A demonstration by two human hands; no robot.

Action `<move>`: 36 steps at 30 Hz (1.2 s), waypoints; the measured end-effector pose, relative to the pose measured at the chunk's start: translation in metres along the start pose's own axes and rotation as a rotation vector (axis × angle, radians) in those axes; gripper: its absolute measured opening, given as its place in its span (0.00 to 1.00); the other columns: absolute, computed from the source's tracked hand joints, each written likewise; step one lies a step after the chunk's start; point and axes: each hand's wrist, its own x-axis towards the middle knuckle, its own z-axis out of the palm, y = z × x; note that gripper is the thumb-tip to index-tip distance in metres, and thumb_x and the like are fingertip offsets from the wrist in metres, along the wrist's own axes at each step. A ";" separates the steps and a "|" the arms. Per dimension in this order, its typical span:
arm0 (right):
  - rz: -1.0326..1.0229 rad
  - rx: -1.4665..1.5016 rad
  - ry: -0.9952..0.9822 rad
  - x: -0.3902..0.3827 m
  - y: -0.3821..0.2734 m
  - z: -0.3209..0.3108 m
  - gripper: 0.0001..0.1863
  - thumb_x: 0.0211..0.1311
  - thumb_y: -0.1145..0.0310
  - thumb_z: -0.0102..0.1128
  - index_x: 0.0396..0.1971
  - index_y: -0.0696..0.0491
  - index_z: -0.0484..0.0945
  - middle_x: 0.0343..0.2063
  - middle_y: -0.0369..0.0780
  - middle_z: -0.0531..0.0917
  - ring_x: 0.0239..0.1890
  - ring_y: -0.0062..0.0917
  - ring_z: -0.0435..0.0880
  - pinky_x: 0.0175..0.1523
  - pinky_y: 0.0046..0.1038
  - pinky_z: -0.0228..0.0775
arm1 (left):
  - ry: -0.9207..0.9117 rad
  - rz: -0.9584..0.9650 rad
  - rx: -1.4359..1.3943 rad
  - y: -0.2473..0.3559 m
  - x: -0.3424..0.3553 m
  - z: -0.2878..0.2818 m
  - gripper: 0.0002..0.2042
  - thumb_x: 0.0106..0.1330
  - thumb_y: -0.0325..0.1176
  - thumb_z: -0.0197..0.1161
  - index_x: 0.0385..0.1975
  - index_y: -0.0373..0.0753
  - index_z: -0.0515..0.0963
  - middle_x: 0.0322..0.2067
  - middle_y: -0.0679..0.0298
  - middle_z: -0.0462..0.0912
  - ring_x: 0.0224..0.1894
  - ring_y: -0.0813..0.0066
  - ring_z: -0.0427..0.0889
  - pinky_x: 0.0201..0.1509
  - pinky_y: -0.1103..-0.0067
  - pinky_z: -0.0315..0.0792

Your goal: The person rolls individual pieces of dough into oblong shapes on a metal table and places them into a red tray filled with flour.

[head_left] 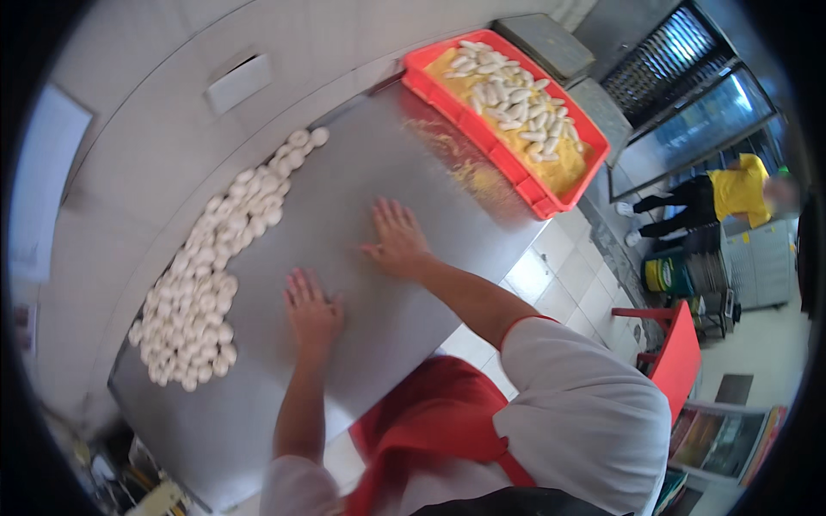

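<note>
We press our left hand (311,311) and right hand (397,241) flat, fingers spread, possibly rolling dough hidden beneath, on the steel counter (361,172); dough balls (202,284) heaped left remain unshaped, rolled pieces (512,99) fill the red tray (482,138) ahead.

The desk (361,198) across the middle of the frame is brushed metal, smooth with a dull sheen, dusted with yellow meal near its upper right end. The dough pieces (202,284) at left look soft, matt and floury. The crate (551,193) at upper right is glossy red plastic. The wall tiles (155,112) at upper left are smooth and faintly glossy. The apron (430,413) at the bottom is matt red cloth.
</note>
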 end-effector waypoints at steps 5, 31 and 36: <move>-0.112 0.052 -0.120 -0.163 -0.001 0.004 0.37 0.77 0.50 0.53 0.73 0.62 0.64 0.75 0.53 0.66 0.78 0.50 0.61 0.81 0.54 0.49 | -0.147 0.196 -0.146 0.006 -0.140 -0.019 0.36 0.69 0.44 0.67 0.75 0.36 0.65 0.73 0.43 0.67 0.78 0.42 0.61 0.80 0.49 0.54; 0.045 0.620 0.150 0.293 0.014 0.017 0.30 0.65 0.62 0.69 0.65 0.57 0.76 0.56 0.46 0.86 0.55 0.39 0.87 0.63 0.38 0.76 | 0.203 -0.163 -0.330 -0.033 0.163 -0.037 0.18 0.57 0.32 0.70 0.47 0.34 0.81 0.46 0.46 0.84 0.49 0.45 0.83 0.56 0.58 0.77; -0.005 0.769 0.314 0.307 0.075 0.015 0.27 0.65 0.57 0.72 0.56 0.61 0.82 0.44 0.42 0.90 0.44 0.30 0.88 0.54 0.33 0.77 | 0.473 -0.419 -0.714 -0.051 0.085 -0.077 0.14 0.59 0.32 0.72 0.43 0.35 0.81 0.40 0.51 0.84 0.44 0.50 0.83 0.52 0.62 0.78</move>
